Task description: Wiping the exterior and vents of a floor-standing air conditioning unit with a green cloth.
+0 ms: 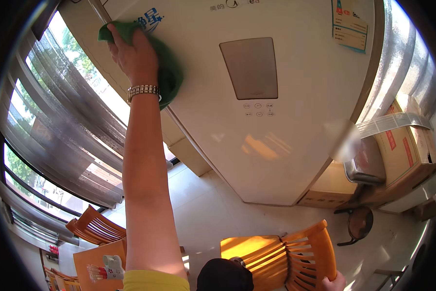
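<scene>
My left hand (135, 54), with a metal-banded watch (143, 91) on its wrist, holds a green cloth (169, 69) against the upper left side of a tall white floor-standing air conditioner (203, 120). Part of the cloth hangs below the hand and looks blurred. A dark display panel (254, 69) with several buttons beneath it is on the unit's front. At the bottom right, my right hand (334, 282) grips the top of a wooden chair's slatted back (311, 254); the picture's rim cuts off part of this hand. A black rounded thing (225, 274) partly covers the chair seat.
Curtained windows (57, 120) line the left. Below them are a wooden chair (98, 227) and a table (83, 260) bearing a cup-like holder (113, 267). On the right are cardboard boxes (403, 152), a metal container (365, 163) and a round stool (360, 222) on the tiled floor.
</scene>
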A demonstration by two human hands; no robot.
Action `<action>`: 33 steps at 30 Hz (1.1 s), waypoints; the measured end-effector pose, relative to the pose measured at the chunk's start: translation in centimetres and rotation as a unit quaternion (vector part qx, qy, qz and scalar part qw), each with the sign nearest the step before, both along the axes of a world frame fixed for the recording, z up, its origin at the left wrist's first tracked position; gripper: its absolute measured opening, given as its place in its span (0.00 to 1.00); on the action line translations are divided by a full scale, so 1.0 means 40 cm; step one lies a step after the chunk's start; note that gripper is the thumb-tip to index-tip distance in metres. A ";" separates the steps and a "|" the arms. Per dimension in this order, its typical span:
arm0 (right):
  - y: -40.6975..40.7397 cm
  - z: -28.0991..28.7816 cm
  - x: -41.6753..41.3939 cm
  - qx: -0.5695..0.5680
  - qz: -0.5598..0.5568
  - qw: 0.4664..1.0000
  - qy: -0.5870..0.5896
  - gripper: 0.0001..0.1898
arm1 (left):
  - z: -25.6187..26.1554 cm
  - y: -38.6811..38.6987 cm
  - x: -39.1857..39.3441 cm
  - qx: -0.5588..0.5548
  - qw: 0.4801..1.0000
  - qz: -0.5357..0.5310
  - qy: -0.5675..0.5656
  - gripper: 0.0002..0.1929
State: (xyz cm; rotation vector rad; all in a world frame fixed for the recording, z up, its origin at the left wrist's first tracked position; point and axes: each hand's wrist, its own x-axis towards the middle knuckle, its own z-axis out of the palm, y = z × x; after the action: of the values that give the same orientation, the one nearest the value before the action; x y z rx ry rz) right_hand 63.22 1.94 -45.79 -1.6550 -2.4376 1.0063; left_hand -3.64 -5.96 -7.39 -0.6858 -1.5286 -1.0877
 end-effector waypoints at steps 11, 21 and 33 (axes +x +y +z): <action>-0.016 0.028 -0.053 0.012 -0.047 0.999 -0.014 0.14 | -0.801 0.091 0.205 0.108 0.931 -0.029 -0.347 0.33; 0.000 0.034 -0.046 0.027 -0.014 1.000 -0.008 0.14 | 0.031 0.484 0.419 -0.205 0.910 0.004 0.361 0.34; 0.002 0.011 -0.022 0.060 -0.047 0.993 0.086 0.10 | -1.086 0.395 0.395 -0.630 0.645 -0.137 0.409 0.17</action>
State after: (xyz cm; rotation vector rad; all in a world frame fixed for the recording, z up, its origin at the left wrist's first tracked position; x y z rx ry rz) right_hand 62.34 2.03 -45.37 -1.5579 -2.2426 0.9282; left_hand 12.18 9.84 -50.81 -2.0630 -1.1364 0.3959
